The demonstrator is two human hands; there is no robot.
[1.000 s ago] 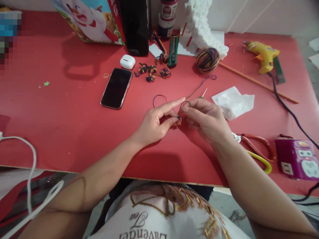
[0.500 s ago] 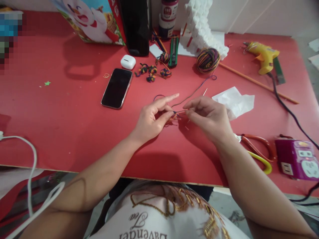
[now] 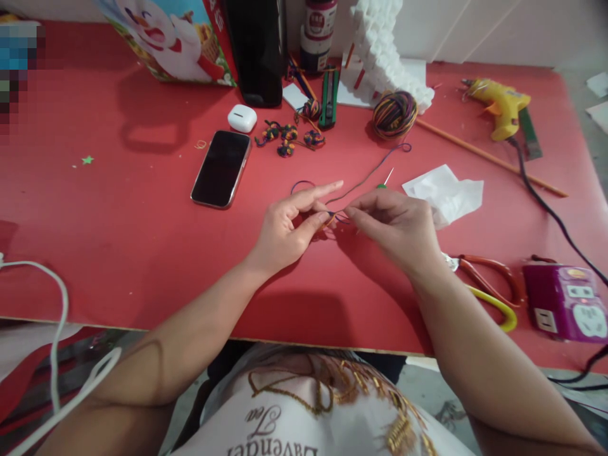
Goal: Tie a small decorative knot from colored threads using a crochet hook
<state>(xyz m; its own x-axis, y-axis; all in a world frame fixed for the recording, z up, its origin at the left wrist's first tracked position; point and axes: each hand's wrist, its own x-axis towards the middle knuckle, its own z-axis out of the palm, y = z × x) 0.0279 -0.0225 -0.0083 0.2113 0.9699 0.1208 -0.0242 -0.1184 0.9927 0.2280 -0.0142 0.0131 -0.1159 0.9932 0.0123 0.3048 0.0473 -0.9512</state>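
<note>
My left hand point(image 3: 294, 225) pinches a multicoloured yarn point(image 3: 361, 182) between thumb and fingers, its index finger stretched out to the right. Close by on the right, my right hand point(image 3: 396, 225) has thumb and forefinger pressed together on a strand of the same yarn. Small loops show between the two hands, with an orange part under the left thumb. One length of yarn runs up from the left fingers towards a yarn ball point(image 3: 395, 115). A thin metal tool with a green handle point(image 3: 388, 177) sticks out behind my right hand; the fingers partly hide it.
Several small knotted yarn pieces point(image 3: 287, 133) lie beyond my hands, beside a phone point(image 3: 221, 169) and a white earbud case point(image 3: 242, 118). To the right are white paper point(image 3: 446, 193), red-handled pliers point(image 3: 494, 272), a purple power strip point(image 3: 563, 301), a wooden stick point(image 3: 494, 158) and a yellow glue gun point(image 3: 501, 104).
My right hand has moved slightly left, nearer to the left fingers. The green handle of the thin tool now shows above it. My left hand keeps its pinch.
</note>
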